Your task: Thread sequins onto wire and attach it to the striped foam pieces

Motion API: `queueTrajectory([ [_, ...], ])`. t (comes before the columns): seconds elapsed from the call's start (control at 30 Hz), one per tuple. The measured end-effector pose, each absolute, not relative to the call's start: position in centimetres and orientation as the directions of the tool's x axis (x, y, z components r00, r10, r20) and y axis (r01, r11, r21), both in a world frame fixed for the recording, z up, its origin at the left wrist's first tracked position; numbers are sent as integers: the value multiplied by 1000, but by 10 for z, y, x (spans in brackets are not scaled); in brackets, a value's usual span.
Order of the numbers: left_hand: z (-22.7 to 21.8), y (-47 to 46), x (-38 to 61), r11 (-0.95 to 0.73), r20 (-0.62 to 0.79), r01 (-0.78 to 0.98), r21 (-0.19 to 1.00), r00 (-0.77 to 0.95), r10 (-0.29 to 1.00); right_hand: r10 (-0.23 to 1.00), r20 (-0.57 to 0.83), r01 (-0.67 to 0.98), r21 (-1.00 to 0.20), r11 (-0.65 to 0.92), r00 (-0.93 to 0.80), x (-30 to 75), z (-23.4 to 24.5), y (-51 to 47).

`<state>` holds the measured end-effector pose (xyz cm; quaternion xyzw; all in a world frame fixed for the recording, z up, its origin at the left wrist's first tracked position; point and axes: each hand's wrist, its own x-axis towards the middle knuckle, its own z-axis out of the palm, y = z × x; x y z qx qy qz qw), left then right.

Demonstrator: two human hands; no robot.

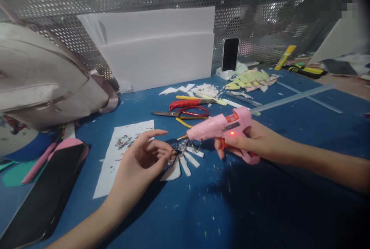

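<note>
My right hand grips a pink hot glue gun. Its red light glows and a clear glue stick juts from its back. The nozzle points left at a small dark piece that my left hand pinches between thumb and fingers, index finger raised. Just below the nozzle, white strips fan out on the blue table.
Red-handled scissors, yellow pliers and white foam scraps lie behind the gun. A white paper sheet with specks sits left. A pink-edged black case, a grey bag, foam boards, a propped phone and yellow-pink pieces surround.
</note>
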<state>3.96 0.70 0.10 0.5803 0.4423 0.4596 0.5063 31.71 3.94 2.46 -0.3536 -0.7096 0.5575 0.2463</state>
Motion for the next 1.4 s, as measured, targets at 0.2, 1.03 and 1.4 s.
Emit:
queueTrajectory([
  [0.2,7,5,42,-72,56,107,992,139,989,782,-21,143,-986,87,-623,319,22,40],
  [1.03,10,4,44,-68,49,152,986,123,991,751,-109,284,-953,108,-652,319,15,32],
  [1.4,9,6,45,-21,11,102,995,105,994,785,-61,304,-938,166,-616,310,22,29],
])
